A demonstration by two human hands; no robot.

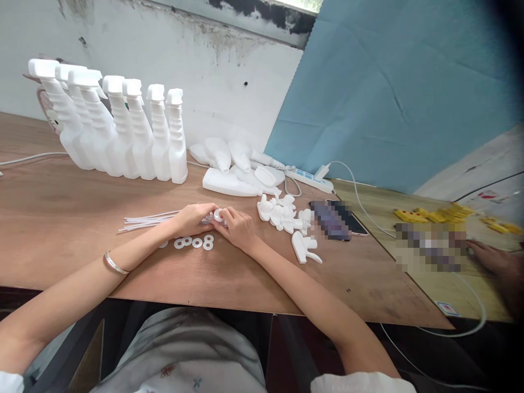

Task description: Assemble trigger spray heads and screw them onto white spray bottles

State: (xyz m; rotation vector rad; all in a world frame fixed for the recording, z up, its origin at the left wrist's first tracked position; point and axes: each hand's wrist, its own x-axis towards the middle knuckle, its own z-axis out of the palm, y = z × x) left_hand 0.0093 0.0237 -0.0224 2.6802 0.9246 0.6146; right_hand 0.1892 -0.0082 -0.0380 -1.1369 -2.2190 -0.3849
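Note:
My left hand [195, 217] and my right hand [239, 231] meet over the wooden table, fingers closed around a small white trigger sprayer head [220, 214]. Its round collar shows between the fingers; the rest is mostly hidden. Beside and partly behind my left hand lies a bundle of thin white tubes [143, 221]. Several flat white ring washers [197, 243] are spread just below my hands. To the right of my right hand is a pile of white trigger sprayer heads [280, 212], with a single sprayer head [305, 247] lying nearer to me.
Several white spray bottles [131, 131] with heads on stand upright at the back left. White bottles without heads [233, 180] lie in a heap near the wall. A power strip [311, 179], phones [333, 219], yellow items [434, 213] and another person's hand [491, 256] are at right.

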